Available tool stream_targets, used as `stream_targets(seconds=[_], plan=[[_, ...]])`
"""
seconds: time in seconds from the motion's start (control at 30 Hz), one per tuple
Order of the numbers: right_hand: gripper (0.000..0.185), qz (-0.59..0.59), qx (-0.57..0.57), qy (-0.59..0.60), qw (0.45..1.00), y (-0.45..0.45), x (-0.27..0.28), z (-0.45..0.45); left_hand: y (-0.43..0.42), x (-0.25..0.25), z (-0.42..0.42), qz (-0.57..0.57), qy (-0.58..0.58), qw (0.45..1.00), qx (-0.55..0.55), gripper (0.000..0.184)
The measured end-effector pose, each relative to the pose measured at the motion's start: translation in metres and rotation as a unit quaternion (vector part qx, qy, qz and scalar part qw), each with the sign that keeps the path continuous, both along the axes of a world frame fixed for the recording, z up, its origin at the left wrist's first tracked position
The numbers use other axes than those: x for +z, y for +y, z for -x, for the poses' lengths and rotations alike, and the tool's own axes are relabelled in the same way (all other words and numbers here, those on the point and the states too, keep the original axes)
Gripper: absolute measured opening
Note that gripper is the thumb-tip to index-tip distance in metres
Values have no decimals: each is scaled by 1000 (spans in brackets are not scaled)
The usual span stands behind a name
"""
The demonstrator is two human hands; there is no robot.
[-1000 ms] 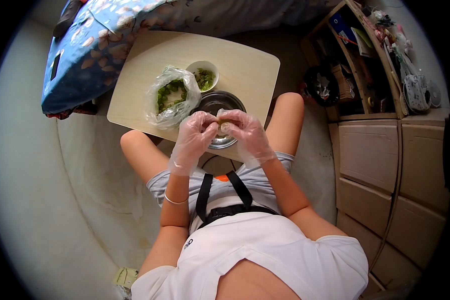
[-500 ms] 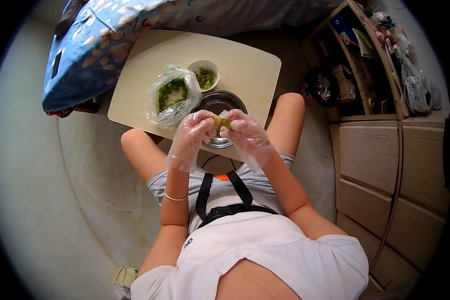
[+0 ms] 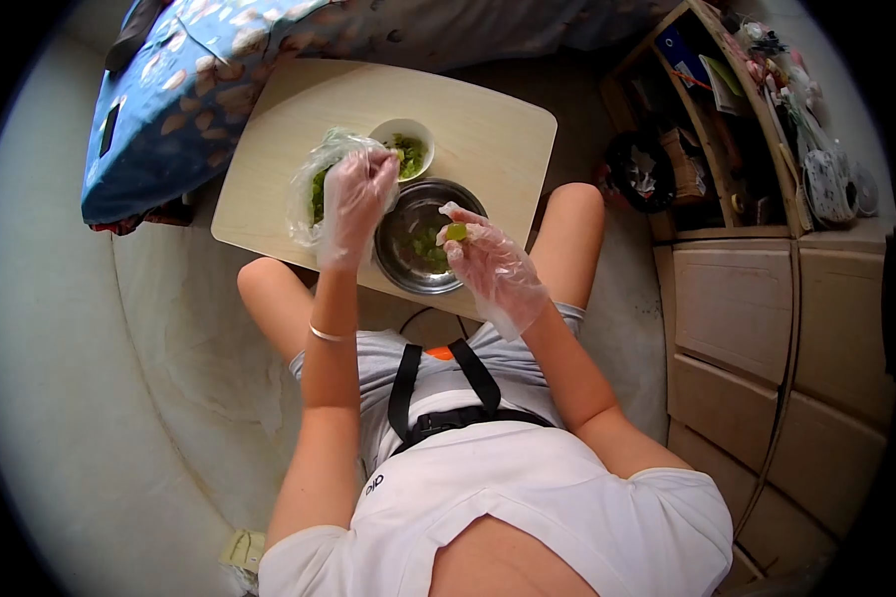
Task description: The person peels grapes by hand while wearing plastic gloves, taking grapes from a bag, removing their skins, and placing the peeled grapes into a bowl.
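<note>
Both my hands wear clear plastic gloves. My left hand (image 3: 356, 204) is reached out over the clear plastic bag (image 3: 307, 204), fingers pinched at the edge of the white bowl (image 3: 429, 139). A small yellow-green scrap (image 3: 399, 154) shows at its fingertips. Green bits lie in the white bowl. My right hand (image 3: 493, 264) is closed on a small green piece, grape-like (image 3: 456, 232), at the right rim of the steel bowl (image 3: 393, 264). Inside that bowl are several green pieces (image 3: 429, 251). Green contents show in the bag, mostly hidden behind my left hand.
The bowls and bag stand on a low pale table (image 3: 508, 129) between my knees. Behind it is a bed with a blue flowered cover (image 3: 184, 109). To the right are a black-lined bin (image 3: 639, 171), a wooden shelf (image 3: 702, 119) and cabinets (image 3: 735, 308).
My hands were together over the steel bowl with a green piece between them. They have parted: the left has moved forward to the white bowl, while the right keeps a green piece.
</note>
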State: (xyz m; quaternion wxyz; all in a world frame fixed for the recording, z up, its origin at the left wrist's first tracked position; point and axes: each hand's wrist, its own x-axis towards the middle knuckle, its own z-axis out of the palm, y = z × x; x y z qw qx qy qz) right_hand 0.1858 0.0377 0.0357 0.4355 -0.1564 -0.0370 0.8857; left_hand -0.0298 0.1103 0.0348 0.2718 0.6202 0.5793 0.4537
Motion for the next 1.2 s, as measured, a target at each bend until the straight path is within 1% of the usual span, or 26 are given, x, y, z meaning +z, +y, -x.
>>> stream_targets(seconds=[0.2, 0.23, 0.27, 0.33, 0.37, 0.43, 0.47, 0.53, 0.57, 0.6, 0.63, 0.67, 0.7, 0.73, 0.77, 0.8, 0.83, 0.87, 0.9, 0.97, 1.03, 1.13, 1.2], plan=[[34, -4, -3, 3, 1000, 0, -13, -6, 72, -26, 13, 8, 4, 1000, -29, 22], [34, 0, -5, -6, 1000, -1, -13, -7, 78, -30, 14, 1, 31, 999, -26, 22], [34, 4, -7, -15, 1000, -1, -14, -8, 83, -35, 16, 2, 31, 999, -29, 22], [34, 5, -9, -17, 1000, -2, -18, -10, 87, -38, 18, 27, 70, 996, -53, 23], [34, 6, -8, -18, 1000, -2, -20, -10, 88, -40, 19, 28, 71, 996, -54, 23], [34, 8, -10, -20, 1000, -1, -21, -10, 84, -32, 19, 106, 134, 985, -34, 24], [34, 9, -11, -23, 1000, 0, -22, -10, 81, -28, 19, 106, 134, 985, -34, 24], [33, 5, -13, -34, 999, 2, -22, -10, 71, -21, 20, 70, 180, 980, -43, 24], [32, 2, -16, -45, 999, 3, -23, -9, 64, -19, 19, 70, 179, 980, -43, 24], [32, 2, -16, -46, 999, 3, -23, -9, 53, -17, 17, -2, 175, 983, -60, 23], [31, -24, -27, -77, 996, 2, -23, -9, 39, -13, 15, -74, 169, 980, -75, 21], [30, -49, -37, -109, 992, 2, -23, -9, 18, 14, 1, -71, 152, 982, -91, 20], [30, -49, -37, -109, 992, 1, -21, -8, -5, 45, -15, -66, 135, 983, -106, 18], [29, -84, -58, -159, 982, 0, -16, -6, -20, 53, -21, -103, 197, 966, -129, 15], [28, -119, -77, -207, 968, -1, -10, -4, -37, 64, -31, -55, 134, 979, -140, 13], [28, -119, -75, -207, 968, -2, -5, -1, -50, 74, -36, -54, 135, 980, -138, 13], [28, -133, -88, -233, 959, -4, 0, 2, -61, 81, -39, -30, 134, 979, -150, 13], [28, -147, -101, -260, 949, -5, 3, 4, -69, 85, -41, -5, 132, 978, -161, 14], [28, -148, -99, -260, 949, -7, 6, 7, -73, 83, -42, -10, 126, 979, -161, 14], [27, -168, -120, -356, 911, -10, 11, 11, -79, 84, -44, -26, 144, 979, -143, 16], [26, -178, -119, -353, 911, -12, 17, 13, -84, 85, -45, -44, 163, 978, -125, 18], [25, -204, -121, -334, 912, -12, 13, 13, -89, 84, -48, -19, 173, 979, -108, 20], [25, -219, -123, -317, 915, -13, 8, 13, -93, 82, -49, -21, 225, 971, -79, 20]])
